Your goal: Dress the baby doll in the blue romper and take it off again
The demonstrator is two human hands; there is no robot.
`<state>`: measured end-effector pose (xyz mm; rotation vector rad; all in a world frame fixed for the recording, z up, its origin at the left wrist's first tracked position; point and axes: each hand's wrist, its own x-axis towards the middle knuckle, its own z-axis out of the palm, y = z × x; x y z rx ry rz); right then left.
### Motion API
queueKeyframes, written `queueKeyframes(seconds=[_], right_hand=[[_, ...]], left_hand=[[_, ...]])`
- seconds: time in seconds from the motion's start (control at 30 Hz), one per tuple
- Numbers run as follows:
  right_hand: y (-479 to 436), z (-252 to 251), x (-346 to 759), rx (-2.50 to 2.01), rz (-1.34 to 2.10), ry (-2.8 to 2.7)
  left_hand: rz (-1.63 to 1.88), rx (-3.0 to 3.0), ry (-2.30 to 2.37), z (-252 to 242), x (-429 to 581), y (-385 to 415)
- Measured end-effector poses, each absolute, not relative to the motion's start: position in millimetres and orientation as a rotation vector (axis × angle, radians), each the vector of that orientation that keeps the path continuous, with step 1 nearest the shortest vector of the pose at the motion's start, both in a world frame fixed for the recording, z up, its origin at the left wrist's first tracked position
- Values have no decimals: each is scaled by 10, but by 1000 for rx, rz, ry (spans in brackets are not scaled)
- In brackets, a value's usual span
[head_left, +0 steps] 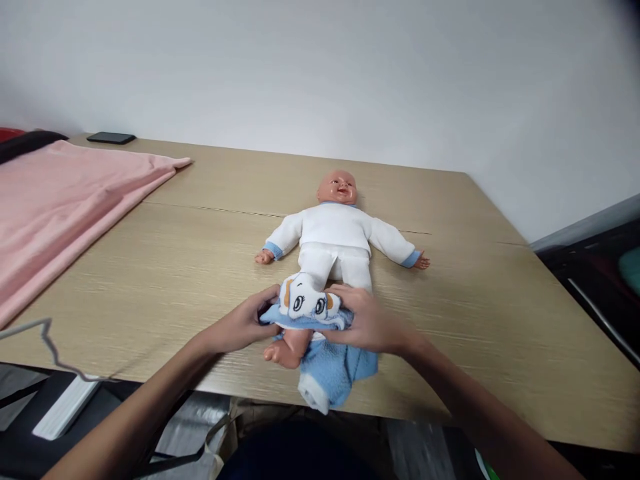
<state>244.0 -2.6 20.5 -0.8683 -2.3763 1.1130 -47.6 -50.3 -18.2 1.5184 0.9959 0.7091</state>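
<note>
A bald baby doll (336, 227) in a white top and white trousers lies on its back, head toward the wall, arms spread. Over its lower legs is a blue and white fleece garment (333, 370) with an embroidered face of eyes and orange patches. My left hand (250, 319) grips the garment's left edge, and my right hand (367, 320) grips its right side. One bare doll foot (290, 348) sticks out below the cloth on the left; the other foot is hidden by the garment.
A pink cloth (75, 200) covers the left of the wooden table (210, 253). At the back left lies a dark phone (111, 138). A grey cable (50, 340) hangs at the front left edge. Dark furniture (595, 280) stands right of the table.
</note>
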Motion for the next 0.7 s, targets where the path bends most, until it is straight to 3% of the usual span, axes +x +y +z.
queueKeyframes(seconds=[0.1, 0.2, 0.47, 0.63, 0.7], right_hand=[[175, 252, 2448, -767, 1405, -2365], [220, 295, 2440, -731, 1478, -2369], [-281, 464, 2722, -1189, 1030, -2418], [-417, 294, 2961, -976, 1680, -1926], [-423, 199, 2980, -897, 1761, -1791]], left_hand=[[620, 1504, 885, -147, -545, -308], [581, 1533, 809, -88, -614, -182], [596, 1460, 818, -143, -799, -127], [704, 1471, 875, -194, -877, -110], [687, 1566, 924, -133, -848, -104]])
